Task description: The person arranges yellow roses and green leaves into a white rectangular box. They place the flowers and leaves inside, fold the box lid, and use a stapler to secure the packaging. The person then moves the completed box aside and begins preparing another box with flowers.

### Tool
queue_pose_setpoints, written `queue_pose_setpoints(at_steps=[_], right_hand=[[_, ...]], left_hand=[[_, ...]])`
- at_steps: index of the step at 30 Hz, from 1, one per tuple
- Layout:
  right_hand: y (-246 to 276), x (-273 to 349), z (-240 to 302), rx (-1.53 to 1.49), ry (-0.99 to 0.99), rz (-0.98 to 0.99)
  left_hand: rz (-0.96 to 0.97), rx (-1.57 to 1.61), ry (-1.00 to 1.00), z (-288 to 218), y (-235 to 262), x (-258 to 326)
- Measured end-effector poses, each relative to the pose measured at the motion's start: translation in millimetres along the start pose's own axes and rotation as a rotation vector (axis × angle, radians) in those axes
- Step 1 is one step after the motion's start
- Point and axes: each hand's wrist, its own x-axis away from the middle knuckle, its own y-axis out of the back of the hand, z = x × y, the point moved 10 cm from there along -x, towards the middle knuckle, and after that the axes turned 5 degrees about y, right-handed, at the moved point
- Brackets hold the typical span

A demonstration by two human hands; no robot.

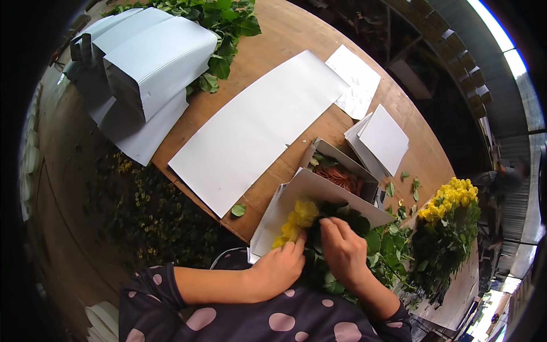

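Head view: yellow blooms (299,218) lie on the white board (285,199), near side of the rubber-band box (343,155); I'd keep heads even, light on petals. Left hand (280,263), box's near-left, fingertips at blooms, can't tell if gripping; right hand (345,246), box's near side, wrist bent, fingertips together by leaves (347,216), pinched item unclear.

Yellow flowers (305,212), stems hidden
Right hand (346,251) possibly pinching, too dark to tell; top edge crops green leaves (231,25).
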Motion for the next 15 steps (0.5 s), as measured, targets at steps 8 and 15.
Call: queue_pose_setpoints(at_steps=[8, 15], right_hand=[[-40, 7, -11, 0.150, 0.022, 0.177], [-15, 4, -10, 0.032, -0.073, -0.089]], left_hand=[[-0.041, 0.027, 0.032, -1, -1, -1], [-0.180, -0.023, 0.139, 5, 13, 0]])
